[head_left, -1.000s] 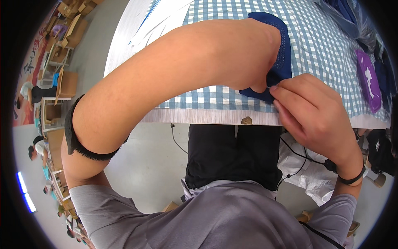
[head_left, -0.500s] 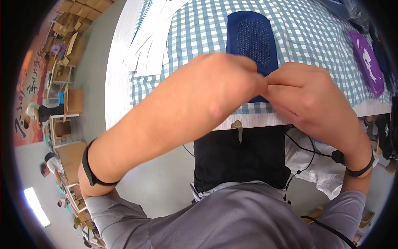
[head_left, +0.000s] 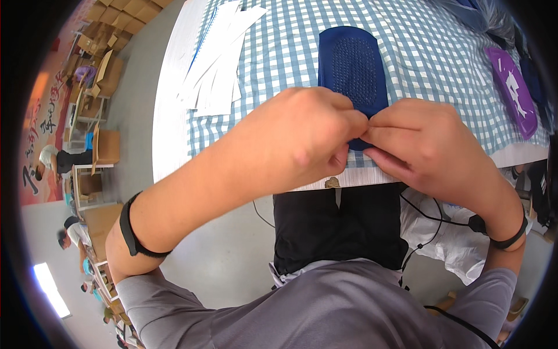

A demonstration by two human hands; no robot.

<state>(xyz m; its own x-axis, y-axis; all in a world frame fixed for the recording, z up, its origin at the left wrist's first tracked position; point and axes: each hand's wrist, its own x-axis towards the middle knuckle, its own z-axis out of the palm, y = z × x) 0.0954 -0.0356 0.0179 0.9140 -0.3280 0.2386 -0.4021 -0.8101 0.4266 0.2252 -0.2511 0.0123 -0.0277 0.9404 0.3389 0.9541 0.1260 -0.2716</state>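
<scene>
A dark blue grip sock (head_left: pixel 356 70) with small raised dots on its sole lies flat on the blue-and-white checked cloth (head_left: pixel 279 64), its length pointing away from me. Over its near end, my left hand (head_left: pixel 317 131) and my right hand (head_left: pixel 418 139) come together with their fingertips meeting. Both hands are closed in a pinch. Whatever sits between the fingertips is hidden or too small to make out. A bit of the sock's near edge shows below the fingers.
White paper strips (head_left: pixel 218 70) lie fanned out on the left. At the right is a purple packet (head_left: pixel 511 93), with clear plastic bags (head_left: pixel 494 20) behind it. The table's front edge (head_left: pixel 325 183) is chipped. Cardboard boxes (head_left: pixel 107 142) and people are off to the left.
Both hands have shifted slightly down toward the table's near edge, still fingertip to fingertip. The left hand has turned so its curled fingers show. The view has moved a little.
</scene>
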